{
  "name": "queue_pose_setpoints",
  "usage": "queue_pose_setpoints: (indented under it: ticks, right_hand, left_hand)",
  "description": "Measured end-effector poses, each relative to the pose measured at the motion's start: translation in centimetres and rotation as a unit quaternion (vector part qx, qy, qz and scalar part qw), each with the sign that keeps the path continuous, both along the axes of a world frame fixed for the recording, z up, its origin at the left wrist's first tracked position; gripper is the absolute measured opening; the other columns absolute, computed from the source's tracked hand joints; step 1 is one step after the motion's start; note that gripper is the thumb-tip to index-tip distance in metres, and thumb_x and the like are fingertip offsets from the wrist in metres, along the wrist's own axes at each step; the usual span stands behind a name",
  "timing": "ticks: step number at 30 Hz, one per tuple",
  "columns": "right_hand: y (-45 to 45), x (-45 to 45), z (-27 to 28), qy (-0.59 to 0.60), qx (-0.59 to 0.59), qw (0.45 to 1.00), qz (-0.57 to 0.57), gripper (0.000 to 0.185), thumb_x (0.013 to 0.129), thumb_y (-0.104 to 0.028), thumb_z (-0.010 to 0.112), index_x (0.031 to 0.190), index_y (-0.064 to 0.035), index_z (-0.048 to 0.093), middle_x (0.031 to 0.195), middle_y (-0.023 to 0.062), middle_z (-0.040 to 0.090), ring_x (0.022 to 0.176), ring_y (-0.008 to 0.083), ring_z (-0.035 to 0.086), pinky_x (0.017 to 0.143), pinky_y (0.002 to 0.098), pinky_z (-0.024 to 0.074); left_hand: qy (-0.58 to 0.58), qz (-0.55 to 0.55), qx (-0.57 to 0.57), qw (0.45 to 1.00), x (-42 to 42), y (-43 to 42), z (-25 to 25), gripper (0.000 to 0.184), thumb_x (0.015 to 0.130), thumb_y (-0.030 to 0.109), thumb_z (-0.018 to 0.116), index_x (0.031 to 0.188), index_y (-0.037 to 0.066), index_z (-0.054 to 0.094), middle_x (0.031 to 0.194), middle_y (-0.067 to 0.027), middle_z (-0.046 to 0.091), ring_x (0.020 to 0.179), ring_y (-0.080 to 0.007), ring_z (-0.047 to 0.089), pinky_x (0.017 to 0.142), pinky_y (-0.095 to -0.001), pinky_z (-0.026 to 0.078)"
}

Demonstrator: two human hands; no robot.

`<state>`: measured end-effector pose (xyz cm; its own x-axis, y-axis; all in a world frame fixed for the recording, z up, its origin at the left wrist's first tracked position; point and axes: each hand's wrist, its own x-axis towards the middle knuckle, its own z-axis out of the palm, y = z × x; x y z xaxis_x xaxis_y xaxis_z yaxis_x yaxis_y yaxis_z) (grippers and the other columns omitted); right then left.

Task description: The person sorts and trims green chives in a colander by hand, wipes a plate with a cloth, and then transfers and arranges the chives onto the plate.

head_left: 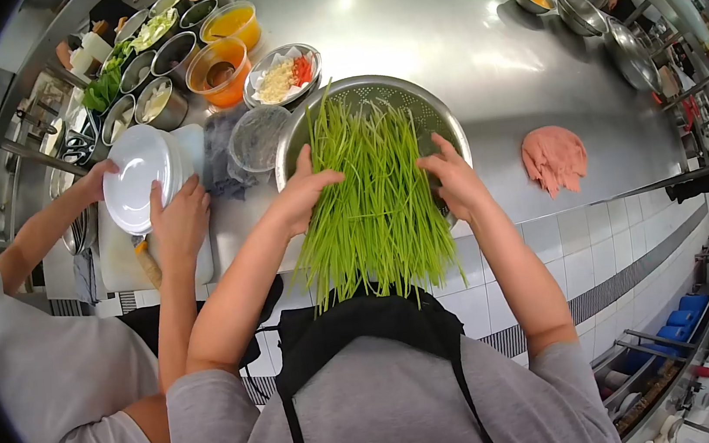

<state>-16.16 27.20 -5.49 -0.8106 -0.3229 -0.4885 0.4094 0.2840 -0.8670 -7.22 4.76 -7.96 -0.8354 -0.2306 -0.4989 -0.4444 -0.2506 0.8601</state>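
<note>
A grey shirt (351, 423) and a black apron (371, 325) lie nearest, and just beyond them the greens (375, 210) fill a steel colander (426, 101) at the near edge of the steel table (446, 27), their long tips spilling over its front rim toward the apron. The left hand (309, 190) is at the left side of the greens, its thumb across their edge and well parted from the fingers. The right hand (453, 177) mirrors it on the other side, thumb and fingers spread; whether its thumb touches the greens cannot be told. A pink cloth (555, 159) lies crumpled to the right. Left of the colander is a clear tub (260, 140), with a plate (315, 61) of pale and red bits behind it. Farther left, a co-worker's two hands (181, 213) hold a white tub (136, 181) over a board (120, 270), near a wooden handle (148, 262).
</note>
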Motion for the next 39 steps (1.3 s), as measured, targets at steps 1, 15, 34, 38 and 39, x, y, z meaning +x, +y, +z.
queue_pose_setpoints:
  ticks: [1,15,34,38,39]
  right_hand:
    - [-0.5,0.3,-0.4,-0.062,-0.065,0.996,-0.009,0.084,0.081,-0.01,0.058,0.146,-0.0071,0.005,0.141,0.0249,0.03,0.123,0.0316,0.041,0.099,0.0387,0.0363]
    - [-0.3,1.2,-1.5,0.241,0.091,0.965,0.05,0.083,0.072,-0.002,0.066,0.142,-0.0053,0.022,0.137,0.0195,0.04,0.122,0.0285,0.044,0.098,0.034,0.0388]
    - [0.2,6.0,-0.7,0.501,0.153,0.78,0.342,0.014,0.075,-0.015,0.063,0.086,-0.0087,0.069,0.091,0.0033,0.063,0.089,0.0245,0.053,0.082,0.0375,0.0393]
    - [-0.4,5.4,-0.5,0.515,0.129,0.771,0.351,0.012,0.074,-0.016,0.064,0.083,-0.0082,0.068,0.088,0.0044,0.062,0.089,0.0241,0.053,0.08,0.0371,0.0388]
    - [-1.1,5.2,-0.1,0.502,0.152,0.765,0.375,0.012,0.074,-0.015,0.064,0.082,-0.0081,0.067,0.086,0.005,0.062,0.089,0.0241,0.053,0.079,0.0371,0.0384]
  left_hand:
    - [-0.022,-0.021,-0.006,1.0,-0.3,0.8,-0.2,0.096,0.076,0.006,0.059,0.145,0.009,-0.009,0.139,-0.0201,0.031,0.119,-0.0308,0.045,0.089,-0.0395,0.046]
    - [0.02,-0.078,-0.078,0.994,-0.3,-0.7,1.0,0.093,0.069,-0.009,0.05,0.146,0.011,0.002,0.143,-0.0228,0.027,0.119,-0.0275,0.045,0.092,-0.0312,0.041]
    - [0.17,-0.263,-0.526,0.791,4.9,1.1,2.1,0.031,0.065,0.015,0.073,0.094,0.008,0.061,0.107,-0.0117,0.052,0.108,-0.0317,0.045,0.092,-0.0403,0.036]
    - [0.196,-0.252,-0.526,0.789,5.2,1.0,1.7,0.027,0.067,0.019,0.073,0.089,0.008,0.063,0.112,-0.0129,0.052,0.111,-0.0318,0.044,0.094,-0.0416,0.034]
    - [0.178,-0.24,-0.546,0.782,5.2,1.5,1.9,0.025,0.067,0.02,0.073,0.087,0.008,0.063,0.115,-0.0135,0.052,0.112,-0.0318,0.043,0.095,-0.0423,0.033]
